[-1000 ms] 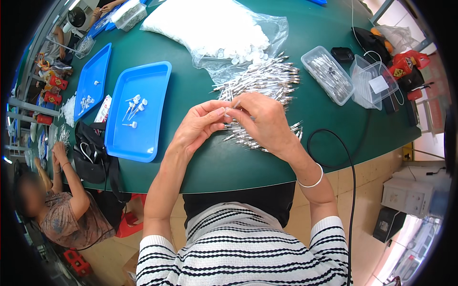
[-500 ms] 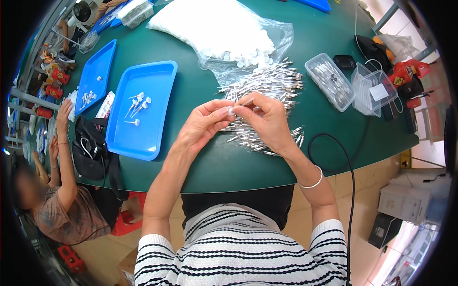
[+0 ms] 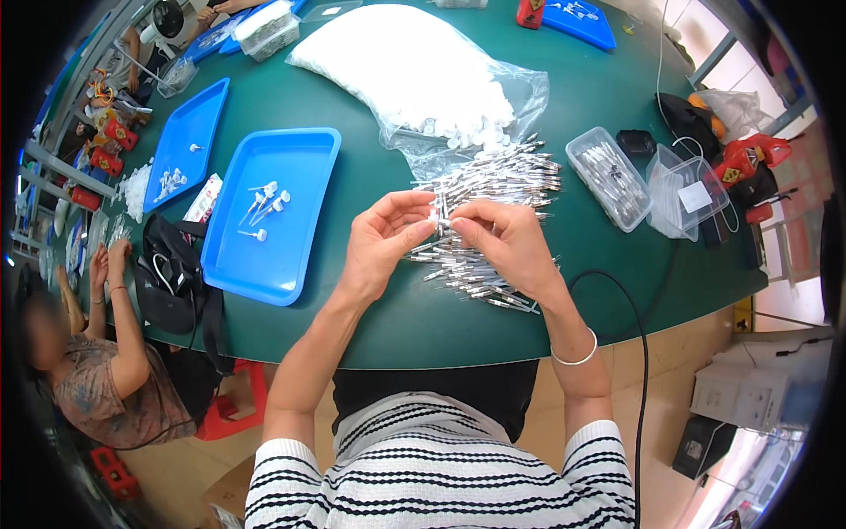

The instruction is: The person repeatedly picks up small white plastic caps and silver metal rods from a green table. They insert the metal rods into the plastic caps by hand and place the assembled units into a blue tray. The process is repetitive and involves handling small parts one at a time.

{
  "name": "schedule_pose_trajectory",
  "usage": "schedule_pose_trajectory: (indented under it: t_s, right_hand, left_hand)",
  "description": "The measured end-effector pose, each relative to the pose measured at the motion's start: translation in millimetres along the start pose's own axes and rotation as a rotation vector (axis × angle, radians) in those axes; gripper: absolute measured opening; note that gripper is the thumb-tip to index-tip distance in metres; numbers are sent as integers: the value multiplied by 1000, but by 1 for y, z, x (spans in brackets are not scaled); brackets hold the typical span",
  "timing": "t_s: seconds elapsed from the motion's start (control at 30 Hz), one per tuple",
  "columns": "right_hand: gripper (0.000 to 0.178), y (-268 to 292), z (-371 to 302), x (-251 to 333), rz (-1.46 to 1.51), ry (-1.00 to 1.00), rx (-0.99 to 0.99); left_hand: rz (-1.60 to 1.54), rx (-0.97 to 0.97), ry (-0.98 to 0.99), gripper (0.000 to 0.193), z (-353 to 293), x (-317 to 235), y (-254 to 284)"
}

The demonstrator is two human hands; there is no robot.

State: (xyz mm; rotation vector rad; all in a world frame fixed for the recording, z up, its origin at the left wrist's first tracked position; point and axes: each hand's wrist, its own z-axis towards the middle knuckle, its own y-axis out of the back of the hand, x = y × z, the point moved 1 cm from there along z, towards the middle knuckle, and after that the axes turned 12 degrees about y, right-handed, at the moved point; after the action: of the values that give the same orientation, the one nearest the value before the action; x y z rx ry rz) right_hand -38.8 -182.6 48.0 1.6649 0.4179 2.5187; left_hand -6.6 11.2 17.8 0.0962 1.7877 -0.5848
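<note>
My left hand (image 3: 383, 242) and my right hand (image 3: 502, 242) meet fingertip to fingertip above the green table (image 3: 370, 176). Between them they pinch a thin silver metal pin with a small white cap (image 3: 438, 219). Just beyond and under the hands lies a heap of several silver metal pins (image 3: 493, 189). A clear plastic bag of small white caps (image 3: 414, 75) lies behind the heap. To the left, a blue tray (image 3: 304, 159) holds a few pins fitted with white caps (image 3: 264, 198).
A second blue tray (image 3: 189, 141) lies further left, a black bag (image 3: 172, 278) at the table's left edge. Clear plastic boxes (image 3: 612, 176) stand to the right, with a black cable (image 3: 639, 353). Another person (image 3: 97, 370) sits at lower left.
Both hands have stayed together over the pin heap, with small shifts of the fingers. The person at lower left has moved their arms lower.
</note>
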Motion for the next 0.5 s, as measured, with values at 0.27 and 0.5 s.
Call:
schedule_pose_trajectory:
  t_s: [0.27, 0.5]
  right_hand:
    - [16, 2, -1, 4, -211, 134, 76]
    - [11, 0, -3, 4, -185, 191, 69]
  left_hand:
    - [57, 8, -6, 31, -2, 0, -2]
    - [20, 72, 57, 23, 1, 4, 4]
